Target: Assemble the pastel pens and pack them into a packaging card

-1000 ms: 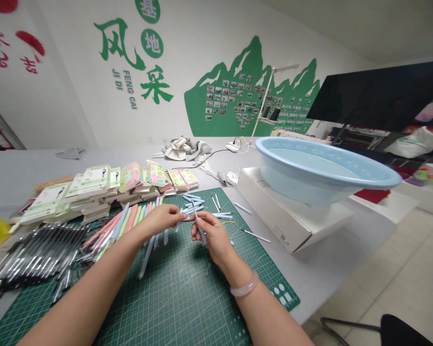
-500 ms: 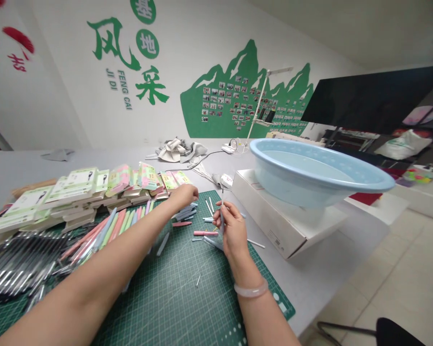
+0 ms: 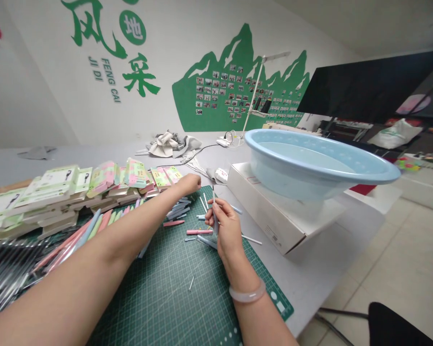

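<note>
My right hand (image 3: 224,228) is closed round a thin pale pen part (image 3: 213,202) that it holds upright above the green cutting mat (image 3: 173,293). My left hand (image 3: 187,184) reaches far forward with its fingers curled down onto a small heap of light blue pen parts (image 3: 178,210) at the mat's far edge; what it grips is hidden. Pink pen pieces (image 3: 199,232) and loose refills lie on the mat between the two hands.
Pastel pen barrels (image 3: 94,228) and stacked packaging cards (image 3: 57,190) lie at the left. A light blue basin (image 3: 310,166) rests on a white box (image 3: 274,211) at the right. Cloth (image 3: 171,144), cables and a lamp stand are farther back.
My left hand left my right hand and stretched forward to the blue pen parts. My right hand turned its pen part upright. The view shifted right.
</note>
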{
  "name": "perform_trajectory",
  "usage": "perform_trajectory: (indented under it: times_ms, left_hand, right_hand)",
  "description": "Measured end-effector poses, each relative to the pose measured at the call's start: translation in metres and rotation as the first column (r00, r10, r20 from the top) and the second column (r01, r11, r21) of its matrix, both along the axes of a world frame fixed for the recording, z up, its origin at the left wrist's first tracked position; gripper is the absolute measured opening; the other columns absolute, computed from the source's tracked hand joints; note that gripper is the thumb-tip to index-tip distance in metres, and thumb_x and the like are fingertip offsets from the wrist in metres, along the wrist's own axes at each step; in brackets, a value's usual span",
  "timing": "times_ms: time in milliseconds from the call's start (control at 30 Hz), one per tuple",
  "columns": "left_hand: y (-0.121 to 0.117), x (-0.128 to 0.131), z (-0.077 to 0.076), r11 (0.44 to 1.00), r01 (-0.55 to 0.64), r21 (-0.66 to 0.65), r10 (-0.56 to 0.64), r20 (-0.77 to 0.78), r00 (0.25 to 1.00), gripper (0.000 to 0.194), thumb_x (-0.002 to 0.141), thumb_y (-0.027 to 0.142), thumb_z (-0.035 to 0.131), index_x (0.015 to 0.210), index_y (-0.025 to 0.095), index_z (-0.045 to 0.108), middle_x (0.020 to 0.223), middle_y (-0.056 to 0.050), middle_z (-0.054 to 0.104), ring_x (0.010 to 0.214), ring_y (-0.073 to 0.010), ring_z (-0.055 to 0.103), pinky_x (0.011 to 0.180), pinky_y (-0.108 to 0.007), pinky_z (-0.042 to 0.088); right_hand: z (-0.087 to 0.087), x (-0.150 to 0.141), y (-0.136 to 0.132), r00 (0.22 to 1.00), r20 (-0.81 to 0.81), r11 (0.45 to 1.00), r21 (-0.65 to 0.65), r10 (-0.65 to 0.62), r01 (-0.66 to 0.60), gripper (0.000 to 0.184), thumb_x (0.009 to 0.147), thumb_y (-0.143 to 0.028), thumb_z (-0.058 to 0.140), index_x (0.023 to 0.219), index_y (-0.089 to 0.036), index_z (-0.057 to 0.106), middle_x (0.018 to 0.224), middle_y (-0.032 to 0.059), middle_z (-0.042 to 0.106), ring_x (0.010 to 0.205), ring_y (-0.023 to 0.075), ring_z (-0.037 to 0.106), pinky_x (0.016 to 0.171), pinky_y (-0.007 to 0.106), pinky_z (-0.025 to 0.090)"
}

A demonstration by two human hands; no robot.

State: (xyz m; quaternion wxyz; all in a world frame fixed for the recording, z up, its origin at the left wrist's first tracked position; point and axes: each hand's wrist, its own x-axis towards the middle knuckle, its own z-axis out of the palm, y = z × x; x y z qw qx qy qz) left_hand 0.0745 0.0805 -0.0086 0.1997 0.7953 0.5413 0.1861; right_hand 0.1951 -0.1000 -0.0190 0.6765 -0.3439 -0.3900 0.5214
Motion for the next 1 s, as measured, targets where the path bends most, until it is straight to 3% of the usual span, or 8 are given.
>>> perform_trajectory:
  times_ms: [67,167,233,300,400,567,767,1000]
  left_hand:
    - [-0.012,-0.014,0.016,1.000,0.013,-0.007,-0.012,0.114,0.993,0.019,0.075,0.023,0.064,0.090,0.011,0.066,0.082,-0.010,0.069,0.079,-0.0210,0.065,0.070,-0.030,0.050]
    - [-0.044,-0.037,0.036,0.998,0.058,-0.018,-0.049,0.329,0.943,0.033,0.081,0.031,0.057,0.110,0.016,0.060,0.089,-0.008,0.070,0.075,-0.0158,0.066,0.068,-0.027,0.051]
    - [-0.071,-0.047,0.042,0.988,0.122,-0.094,-0.021,0.702,0.712,0.033,0.077,0.034,0.064,0.103,0.014,0.063,0.090,-0.010,0.070,0.081,-0.0177,0.067,0.074,-0.030,0.052]
    - [-0.098,-0.052,0.043,0.976,0.147,-0.163,0.069,0.862,0.502,0.033,0.072,0.034,0.070,0.098,0.014,0.064,0.090,-0.009,0.070,0.084,-0.0185,0.067,0.079,-0.032,0.051]
    - [-0.127,-0.053,0.042,0.965,0.153,-0.213,0.143,0.917,0.372,0.032,0.070,0.033,0.073,0.095,0.016,0.064,0.092,-0.009,0.070,0.087,-0.0191,0.067,0.080,-0.032,0.051]
    - [-0.144,-0.050,0.049,0.966,0.152,-0.209,0.142,0.922,0.361,0.029,0.069,0.032,0.074,0.090,0.015,0.064,0.091,-0.008,0.070,0.089,-0.0205,0.066,0.081,-0.036,0.052]
    - [-0.148,-0.047,0.054,0.975,0.133,-0.181,0.108,0.898,0.426,0.030,0.067,0.033,0.075,0.089,0.015,0.065,0.088,-0.008,0.070,0.088,-0.0221,0.066,0.078,-0.037,0.053]
    - [-0.149,-0.047,0.051,0.976,0.129,-0.177,0.101,0.888,0.449,0.031,0.067,0.034,0.075,0.089,0.014,0.065,0.088,-0.009,0.070,0.084,-0.0206,0.066,0.076,-0.035,0.053]
  right_hand:
    - [-0.001,-0.002,-0.001,1.000,0.012,1.000,-0.003,0.029,-0.029,0.018,0.078,-0.031,0.060,0.088,-0.017,0.064,0.057,-0.0018,0.054,0.050,0.0096,0.046,0.052,0.023,0.043]
    - [-0.003,-0.008,-0.004,0.996,0.042,0.997,0.001,0.082,-0.083,0.017,0.079,-0.031,0.059,0.088,-0.017,0.063,0.058,-0.0019,0.054,0.049,0.0093,0.046,0.051,0.022,0.043]
    - [-0.004,-0.013,-0.006,0.992,0.050,0.993,-0.008,0.114,-0.114,0.017,0.079,-0.032,0.059,0.088,-0.017,0.063,0.058,-0.0023,0.054,0.048,0.0092,0.046,0.050,0.022,0.043]
    - [-0.006,-0.019,-0.009,0.988,0.047,0.989,-0.023,0.145,-0.145,0.018,0.079,-0.033,0.060,0.088,-0.018,0.063,0.058,-0.0025,0.054,0.048,0.0091,0.045,0.050,0.023,0.044]
    - [-0.011,-0.025,-0.011,0.982,0.051,0.984,-0.023,0.180,-0.179,0.019,0.079,-0.034,0.060,0.088,-0.018,0.063,0.058,-0.0027,0.054,0.047,0.0086,0.045,0.051,0.023,0.045]
    - [-0.015,-0.029,-0.010,0.980,0.075,0.983,-0.008,0.184,-0.184,0.018,0.079,-0.033,0.060,0.087,-0.017,0.064,0.057,-0.0025,0.054,0.047,0.0077,0.044,0.049,0.020,0.040]
    - [-0.013,-0.028,-0.010,0.982,0.045,0.983,-0.019,0.184,-0.184,0.019,0.077,-0.034,0.062,0.087,-0.017,0.064,0.056,-0.0028,0.054,0.046,0.0079,0.043,0.050,0.022,0.044]
    - [-0.013,-0.028,-0.010,0.983,0.050,0.984,-0.026,0.178,-0.177,0.019,0.077,-0.034,0.061,0.087,-0.017,0.064,0.057,-0.0024,0.055,0.046,0.0081,0.044,0.050,0.022,0.044]
